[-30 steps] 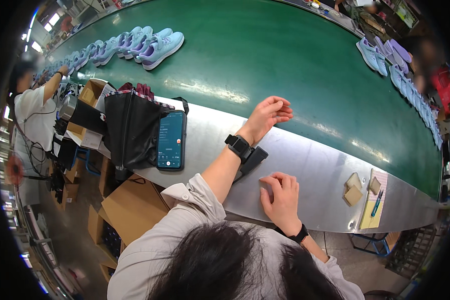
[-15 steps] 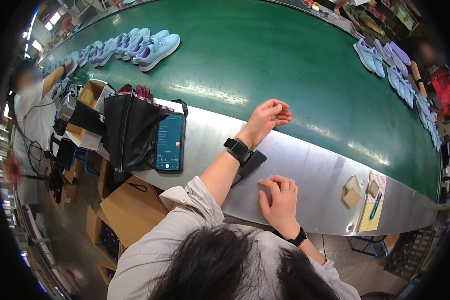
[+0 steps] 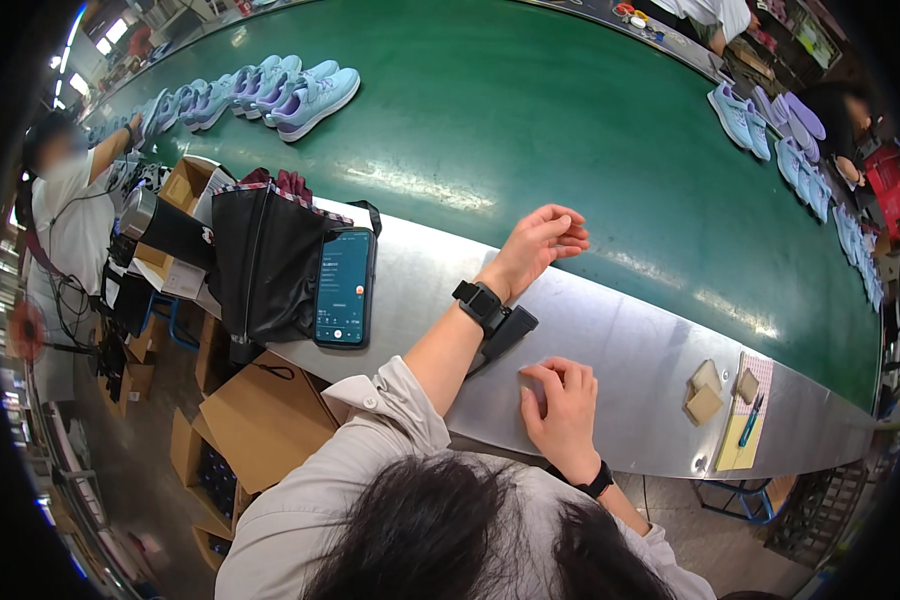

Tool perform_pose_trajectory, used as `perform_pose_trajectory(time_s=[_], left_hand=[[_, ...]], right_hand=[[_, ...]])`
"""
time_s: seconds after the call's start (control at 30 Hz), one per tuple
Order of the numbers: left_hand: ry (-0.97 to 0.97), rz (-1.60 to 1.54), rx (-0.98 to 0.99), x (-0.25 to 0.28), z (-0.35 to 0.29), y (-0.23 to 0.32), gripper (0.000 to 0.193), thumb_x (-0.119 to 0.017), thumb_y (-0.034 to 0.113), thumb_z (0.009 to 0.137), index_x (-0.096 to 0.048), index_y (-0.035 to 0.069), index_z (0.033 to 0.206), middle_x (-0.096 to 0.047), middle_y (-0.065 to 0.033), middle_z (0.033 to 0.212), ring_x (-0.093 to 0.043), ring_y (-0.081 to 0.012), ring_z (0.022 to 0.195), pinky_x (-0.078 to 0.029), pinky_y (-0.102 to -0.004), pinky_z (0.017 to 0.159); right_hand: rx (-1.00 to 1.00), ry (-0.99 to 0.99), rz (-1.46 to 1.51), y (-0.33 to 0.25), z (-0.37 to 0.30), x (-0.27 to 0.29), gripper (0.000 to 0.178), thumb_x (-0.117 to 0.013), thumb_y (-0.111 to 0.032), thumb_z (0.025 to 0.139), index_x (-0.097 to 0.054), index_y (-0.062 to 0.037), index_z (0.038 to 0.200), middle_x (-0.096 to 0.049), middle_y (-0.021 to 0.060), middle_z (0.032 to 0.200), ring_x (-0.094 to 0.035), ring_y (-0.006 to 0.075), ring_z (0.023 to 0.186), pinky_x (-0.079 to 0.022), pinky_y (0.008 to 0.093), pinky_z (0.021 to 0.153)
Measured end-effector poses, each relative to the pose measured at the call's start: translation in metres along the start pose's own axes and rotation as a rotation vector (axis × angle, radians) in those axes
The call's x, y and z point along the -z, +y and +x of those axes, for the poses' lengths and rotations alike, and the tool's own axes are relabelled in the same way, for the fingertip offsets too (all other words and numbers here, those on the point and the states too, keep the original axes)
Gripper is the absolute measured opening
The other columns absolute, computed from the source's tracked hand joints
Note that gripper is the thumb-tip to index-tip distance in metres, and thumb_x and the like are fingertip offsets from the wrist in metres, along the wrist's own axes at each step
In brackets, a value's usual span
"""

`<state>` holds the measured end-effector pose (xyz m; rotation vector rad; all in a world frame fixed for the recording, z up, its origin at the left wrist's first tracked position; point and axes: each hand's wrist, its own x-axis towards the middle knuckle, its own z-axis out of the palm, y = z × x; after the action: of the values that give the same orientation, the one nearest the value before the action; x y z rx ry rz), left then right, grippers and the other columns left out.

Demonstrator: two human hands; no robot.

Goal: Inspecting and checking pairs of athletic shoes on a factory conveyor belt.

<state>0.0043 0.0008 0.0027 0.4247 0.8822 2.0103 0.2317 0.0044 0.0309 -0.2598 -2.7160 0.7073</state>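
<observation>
My left hand [image 3: 542, 248] hovers at the edge of the green belt surface [image 3: 490, 130], fingers loosely curled and nothing in them. On that wrist is a black strapped device [image 3: 478, 304]; a dark block-like object [image 3: 510, 332] lies beside it. Nearer me, my right hand [image 3: 564, 415] rests on the metal ledge [image 3: 620, 360], its fingers bent and a little apart, holding nothing. That wrist wears a black band [image 3: 598, 480]. To the left of my left forearm, a lit phone [image 3: 344, 285] leans against a black bag [image 3: 265, 260].
Light-blue sneakers [image 3: 315, 103] stand in a row at far left; more sneakers [image 3: 735, 118] line the right edge. Several tan pads [image 3: 704, 393] lie near a notepad [image 3: 738, 455] with a teal pen [image 3: 750, 420]. Cardboard boxes [image 3: 270, 425] sit below left. Co-workers [image 3: 70, 215] are at both sides.
My hands keep nearly the same pose, the left shifting slightly right. The left co-worker's hand is at a tilted shoe. At the right, a co-worker's arm has moved, and another person leans further in.
</observation>
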Motion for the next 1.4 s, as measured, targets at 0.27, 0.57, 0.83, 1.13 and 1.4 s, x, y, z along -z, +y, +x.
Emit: perform_pose_trajectory(time_s=[0.27, 0.57, 0.83, 1.13, 1.4], left_hand=[[0.008, 0.001, 0.014, 0.0010, 0.0000, -0.0005, 0.024, -0.049, 0.021, 0.096, -0.055, 0.002, 0.109, -0.059, -0.0130, 0.106, -0.058, -0.0222, 0.103, -0.048, -0.0340, 0.092], [0.008, 0.001, 0.021, 0.0014, 0.0001, 0.0010, 0.024, -0.049, 0.021, 0.096, -0.055, 0.003, 0.110, -0.059, -0.0130, 0.106, -0.057, -0.0221, 0.103, -0.048, -0.0337, 0.091], [0.006, 0.001, 0.021, 0.0037, 0.0031, -0.0026, 0.022, -0.049, 0.020, 0.096, -0.054, 0.003, 0.109, -0.059, -0.0127, 0.106, -0.057, -0.0216, 0.103, -0.048, -0.0337, 0.092], [0.017, 0.004, 0.010, 0.0032, 0.0017, -0.0019, 0.021, -0.051, 0.017, 0.095, -0.054, 0.002, 0.109, -0.059, -0.0127, 0.106, -0.058, -0.0213, 0.102, -0.048, -0.0336, 0.090], [0.016, 0.008, 0.002, 0.0000, 0.0010, -0.0009, 0.021, -0.051, 0.018, 0.095, -0.054, 0.003, 0.109, -0.059, -0.0133, 0.105, -0.058, -0.0211, 0.102, -0.048, -0.0337, 0.090]], right_hand=[[-0.012, -0.020, -0.010, -0.0005, -0.0001, 0.0006, 0.026, -0.066, -0.009, 0.075, -0.062, -0.0124, 0.101, -0.053, 0.0043, 0.102, -0.047, 0.0244, 0.095, -0.036, 0.0366, 0.081], [-0.010, -0.021, -0.014, -0.0018, 0.0012, 0.0004, 0.026, -0.066, -0.009, 0.075, -0.062, -0.0128, 0.101, -0.054, 0.0041, 0.102, -0.047, 0.0246, 0.095, -0.036, 0.0366, 0.080], [-0.002, -0.015, -0.015, -0.0012, 0.0018, 0.0008, 0.027, -0.066, -0.009, 0.075, -0.062, -0.0128, 0.101, -0.053, 0.0040, 0.102, -0.047, 0.0248, 0.095, -0.036, 0.0369, 0.080], [-0.007, -0.024, -0.022, -0.0010, 0.0014, 0.0004, 0.026, -0.066, -0.009, 0.076, -0.062, -0.0127, 0.101, -0.053, 0.0043, 0.102, -0.047, 0.0250, 0.095, -0.036, 0.0374, 0.080], [-0.011, -0.014, -0.024, -0.0010, 0.0014, 0.0008, 0.024, -0.067, -0.011, 0.077, -0.062, -0.0129, 0.101, -0.053, 0.0041, 0.102, -0.047, 0.0247, 0.094, -0.036, 0.0370, 0.080]])
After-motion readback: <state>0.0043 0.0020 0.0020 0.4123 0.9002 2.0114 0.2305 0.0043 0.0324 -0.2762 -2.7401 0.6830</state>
